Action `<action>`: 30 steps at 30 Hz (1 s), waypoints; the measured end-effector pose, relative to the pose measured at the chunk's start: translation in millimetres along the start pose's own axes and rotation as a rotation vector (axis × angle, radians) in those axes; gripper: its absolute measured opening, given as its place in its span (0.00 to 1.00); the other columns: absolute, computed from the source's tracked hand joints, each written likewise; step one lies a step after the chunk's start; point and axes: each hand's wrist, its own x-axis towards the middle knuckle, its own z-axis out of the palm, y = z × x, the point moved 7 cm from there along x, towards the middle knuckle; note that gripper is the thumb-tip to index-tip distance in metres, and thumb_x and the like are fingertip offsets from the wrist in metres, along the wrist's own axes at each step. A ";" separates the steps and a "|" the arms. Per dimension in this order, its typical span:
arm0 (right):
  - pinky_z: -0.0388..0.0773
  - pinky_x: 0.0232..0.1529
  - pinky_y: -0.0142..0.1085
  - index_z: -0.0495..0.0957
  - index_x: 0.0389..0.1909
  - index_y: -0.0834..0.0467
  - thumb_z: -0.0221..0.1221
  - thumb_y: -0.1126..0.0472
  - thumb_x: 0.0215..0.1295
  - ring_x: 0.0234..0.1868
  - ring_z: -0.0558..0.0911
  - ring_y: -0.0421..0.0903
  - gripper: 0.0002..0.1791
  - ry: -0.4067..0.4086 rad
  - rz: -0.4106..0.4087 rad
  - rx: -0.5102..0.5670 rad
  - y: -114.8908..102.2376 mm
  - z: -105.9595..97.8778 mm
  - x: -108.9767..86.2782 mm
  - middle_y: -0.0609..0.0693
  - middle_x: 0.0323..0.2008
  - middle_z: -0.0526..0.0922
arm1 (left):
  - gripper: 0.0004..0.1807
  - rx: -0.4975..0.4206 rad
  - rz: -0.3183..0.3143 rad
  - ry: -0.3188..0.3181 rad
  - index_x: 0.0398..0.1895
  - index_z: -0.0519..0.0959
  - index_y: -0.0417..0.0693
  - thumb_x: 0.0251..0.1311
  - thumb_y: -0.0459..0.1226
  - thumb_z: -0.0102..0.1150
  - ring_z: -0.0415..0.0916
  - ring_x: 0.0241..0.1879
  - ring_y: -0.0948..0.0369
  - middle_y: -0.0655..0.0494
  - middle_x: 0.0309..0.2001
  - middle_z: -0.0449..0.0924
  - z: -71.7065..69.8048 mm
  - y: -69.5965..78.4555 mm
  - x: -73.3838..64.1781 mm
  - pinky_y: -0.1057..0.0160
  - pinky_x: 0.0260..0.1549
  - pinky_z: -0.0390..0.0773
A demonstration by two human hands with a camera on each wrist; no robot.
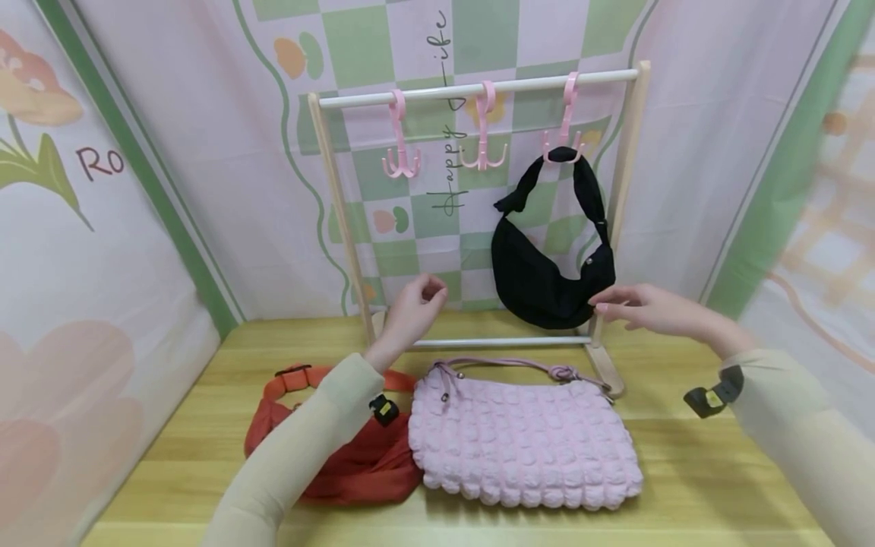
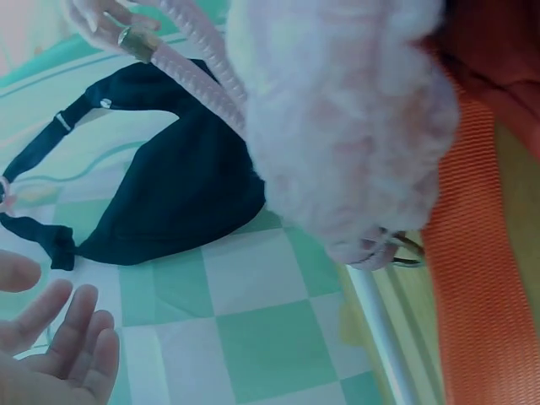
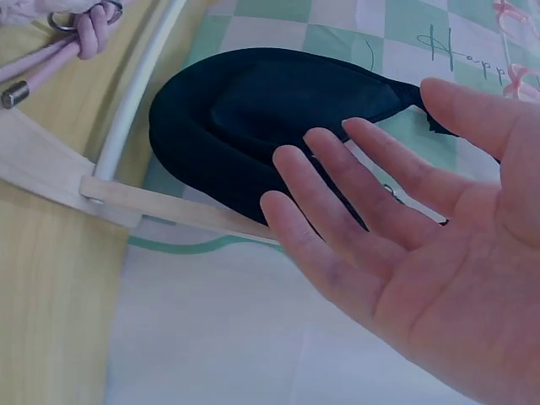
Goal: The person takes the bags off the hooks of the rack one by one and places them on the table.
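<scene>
A black shoulder bag (image 1: pixel 526 277) hangs by its knotted strap from the right-hand pink hook (image 1: pixel 567 114) of a small rack. My right hand (image 1: pixel 649 308) is at the bag's lower right side, fingers extended and holding nothing. In the right wrist view its spread fingers (image 3: pixel 308 190) overlap the bag. Left of the bag, my left hand (image 1: pixel 412 308) is raised in front of the rack, its fingers loosely bent around nothing. On the table below lie a pink puffy quilted handbag (image 1: pixel 526 441) and, partly hidden behind my left sleeve, a red-orange bag (image 1: pixel 369 463) with a webbing strap.
The rack has wooden side posts (image 1: pixel 338 205), a white top rail (image 1: pixel 437 93) and a low crossbar (image 1: pixel 499 342). Two more pink hooks, one left (image 1: pixel 399 137) and one in the middle (image 1: pixel 483 125), hang without bags. Printed curtains stand behind and on both sides.
</scene>
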 end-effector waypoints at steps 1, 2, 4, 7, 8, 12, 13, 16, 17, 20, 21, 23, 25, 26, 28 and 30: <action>0.81 0.45 0.46 0.71 0.58 0.66 0.48 0.52 0.72 0.52 0.77 0.59 0.24 0.014 -0.004 -0.006 -1.6 -2.4 0.1 0.64 0.55 0.76 | 0.11 0.000 -0.001 -0.002 0.45 0.77 0.42 0.66 0.39 0.52 0.76 0.42 0.58 0.51 0.40 0.80 0.3 1.1 1.2 0.61 0.45 0.78; 0.81 0.45 0.46 0.71 0.58 0.66 0.48 0.52 0.73 0.52 0.77 0.60 0.23 0.025 -0.010 -0.010 -3.3 -4.8 0.1 0.65 0.55 0.76 | 0.11 -0.003 -0.003 -0.004 0.45 0.77 0.42 0.66 0.39 0.52 0.76 0.42 0.58 0.51 0.40 0.80 0.3 2.5 2.3 0.61 0.45 0.77; 0.81 0.45 0.46 0.71 0.58 0.65 0.48 0.51 0.73 0.52 0.77 0.61 0.23 0.042 -0.013 -0.018 -6.3 -9.4 0.4 0.65 0.55 0.76 | 0.12 -0.014 -0.005 -0.010 0.46 0.77 0.42 0.66 0.39 0.51 0.76 0.43 0.57 0.51 0.41 0.79 0.4 5.4 4.7 0.61 0.45 0.77; 0.81 0.45 0.47 0.71 0.59 0.65 0.47 0.51 0.73 0.52 0.77 0.61 0.24 0.051 -0.007 -0.022 -10.3 -15.5 0.9 0.66 0.56 0.75 | 0.12 -0.014 -0.001 0.000 0.46 0.77 0.43 0.66 0.40 0.51 0.76 0.44 0.57 0.52 0.42 0.79 -0.1 10.1 9.2 0.61 0.45 0.78; 0.81 0.46 0.47 0.70 0.59 0.64 0.47 0.50 0.73 0.53 0.77 0.61 0.24 0.052 -0.005 -0.022 -11.4 -17.2 1.4 0.66 0.56 0.75 | 0.12 -0.012 0.005 0.007 0.46 0.77 0.43 0.66 0.40 0.51 0.76 0.43 0.57 0.52 0.42 0.80 -0.5 11.9 10.8 0.61 0.45 0.77; 0.81 0.46 0.47 0.70 0.60 0.64 0.46 0.50 0.73 0.53 0.77 0.61 0.25 0.060 0.001 -0.031 -14.6 -23.6 3.3 0.67 0.56 0.74 | 0.10 0.015 0.026 0.040 0.45 0.78 0.44 0.65 0.39 0.52 0.76 0.43 0.59 0.53 0.41 0.80 -1.9 17.5 17.5 0.62 0.45 0.77; 0.81 0.46 0.46 0.70 0.60 0.64 0.46 0.51 0.74 0.52 0.78 0.60 0.24 0.066 -0.001 -0.041 -15.2 -25.3 3.7 0.66 0.56 0.75 | 0.10 0.021 0.032 0.047 0.45 0.78 0.44 0.65 0.39 0.53 0.76 0.43 0.60 0.53 0.42 0.80 -2.2 18.8 18.9 0.62 0.45 0.77; 0.81 0.44 0.45 0.69 0.61 0.64 0.45 0.51 0.74 0.52 0.78 0.60 0.25 0.083 -0.007 -0.062 -16.2 -30.7 5.0 0.67 0.57 0.74 | 0.10 0.040 0.038 0.060 0.46 0.78 0.45 0.65 0.39 0.53 0.76 0.44 0.60 0.54 0.43 0.80 -2.9 22.7 22.3 0.62 0.46 0.77; 0.81 0.44 0.45 0.69 0.61 0.64 0.45 0.51 0.74 0.52 0.78 0.60 0.25 0.092 -0.007 -0.072 -16.3 -32.9 5.3 0.67 0.57 0.74 | 0.11 0.047 0.039 0.064 0.46 0.78 0.46 0.65 0.39 0.53 0.76 0.45 0.60 0.54 0.43 0.80 -3.3 24.0 23.4 0.62 0.47 0.77; 0.81 0.43 0.48 0.68 0.62 0.64 0.45 0.51 0.74 0.50 0.78 0.61 0.25 0.129 -0.009 -0.080 -16.8 -39.3 6.2 0.68 0.59 0.72 | 0.11 0.053 0.043 0.067 0.47 0.78 0.46 0.65 0.39 0.53 0.75 0.47 0.60 0.54 0.45 0.80 -3.6 27.6 26.8 0.61 0.49 0.76; 0.80 0.44 0.49 0.68 0.62 0.63 0.45 0.50 0.74 0.50 0.79 0.61 0.25 0.145 -0.010 -0.084 -17.0 -41.5 6.4 0.68 0.59 0.72 | 0.11 0.053 0.043 0.066 0.47 0.78 0.47 0.66 0.40 0.52 0.75 0.48 0.60 0.55 0.46 0.80 -3.7 28.8 27.8 0.61 0.50 0.76; 0.81 0.43 0.46 0.69 0.61 0.62 0.45 0.51 0.74 0.47 0.82 0.53 0.24 0.184 -0.012 -0.097 -17.1 -46.6 7.0 0.67 0.58 0.73 | 0.11 0.049 0.046 0.058 0.48 0.77 0.48 0.66 0.40 0.51 0.74 0.49 0.60 0.55 0.47 0.80 -3.4 30.9 30.2 0.61 0.52 0.75; 0.81 0.43 0.46 0.70 0.61 0.62 0.45 0.51 0.74 0.44 0.83 0.45 0.24 0.214 -0.016 -0.106 -17.4 -51.2 8.2 0.66 0.58 0.74 | 0.11 0.042 0.048 0.050 0.49 0.77 0.49 0.67 0.41 0.51 0.74 0.50 0.61 0.56 0.48 0.79 -2.6 32.4 32.7 0.60 0.53 0.75; 0.81 0.42 0.42 0.70 0.61 0.61 0.45 0.51 0.74 0.42 0.82 0.38 0.23 0.227 -0.018 -0.111 -18.0 -53.6 8.6 0.65 0.58 0.74 | 0.12 0.038 0.049 0.047 0.49 0.77 0.50 0.67 0.41 0.51 0.73 0.51 0.61 0.57 0.49 0.79 -2.1 33.1 34.0 0.60 0.54 0.74; 0.81 0.39 0.33 0.71 0.60 0.61 0.45 0.51 0.74 0.38 0.78 0.25 0.23 0.251 -0.021 -0.113 -19.0 -57.9 9.9 0.64 0.57 0.75 | 0.12 0.027 0.051 0.041 0.50 0.76 0.50 0.67 0.41 0.51 0.73 0.52 0.61 0.57 0.50 0.79 -1.4 34.6 36.5 0.59 0.55 0.73; 0.79 0.38 0.29 0.70 0.60 0.61 0.45 0.50 0.74 0.36 0.75 0.20 0.24 0.264 -0.017 -0.111 -20.4 -61.9 10.8 0.64 0.58 0.75 | 0.13 0.026 0.049 0.041 0.52 0.76 0.50 0.67 0.40 0.51 0.72 0.53 0.61 0.57 0.52 0.78 -0.8 36.2 39.3 0.59 0.56 0.73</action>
